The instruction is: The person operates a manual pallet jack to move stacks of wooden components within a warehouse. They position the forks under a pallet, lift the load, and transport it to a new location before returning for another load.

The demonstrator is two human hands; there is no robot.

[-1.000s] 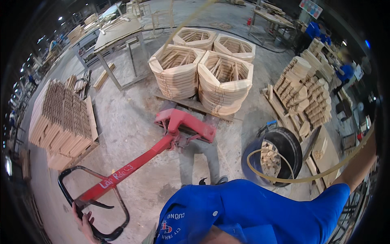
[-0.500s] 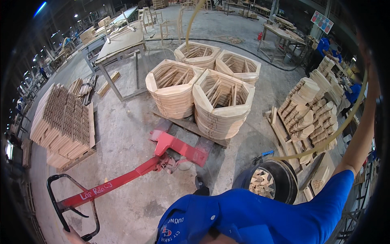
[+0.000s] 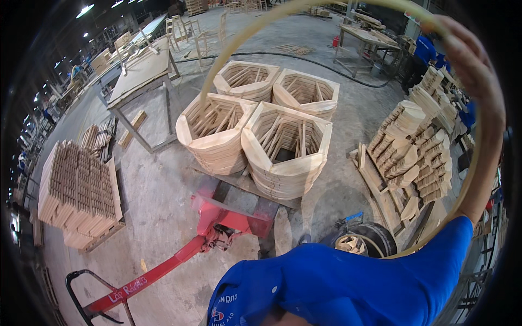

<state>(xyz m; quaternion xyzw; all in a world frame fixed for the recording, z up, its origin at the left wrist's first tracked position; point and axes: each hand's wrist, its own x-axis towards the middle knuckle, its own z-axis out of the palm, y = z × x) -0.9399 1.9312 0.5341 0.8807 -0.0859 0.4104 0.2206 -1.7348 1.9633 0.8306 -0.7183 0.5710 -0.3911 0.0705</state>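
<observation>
My right hand (image 3: 472,62) is raised at the upper right, its fingers closed around a yellowish flexible hose (image 3: 231,46). The hose arcs from that hand over several stacks of hexagonal wooden frames (image 3: 286,176) and ends in front of the near-left stack. Another length of it runs down beside my right forearm. Loose wooden sticks stand inside the stacks, which rest on a pallet. At the pallet's near side is a red pallet truck (image 3: 209,220), with its handle (image 3: 70,285) reaching toward the lower left. My left hand is out of view.
A stack of wooden slats (image 3: 81,195) stands left; shaped wood pieces (image 3: 408,141) are piled on a pallet at right. A dark bin (image 3: 380,236) with wood offcuts is close by me. A table (image 3: 138,81) stands at far left. Co-workers in blue (image 3: 425,50) are behind the right-hand pile.
My right hand has come into view holding the hose, which now sweeps in a wide arc over the stacks. My left hand, earlier at the pallet truck handle, has left the picture. The view has shifted.
</observation>
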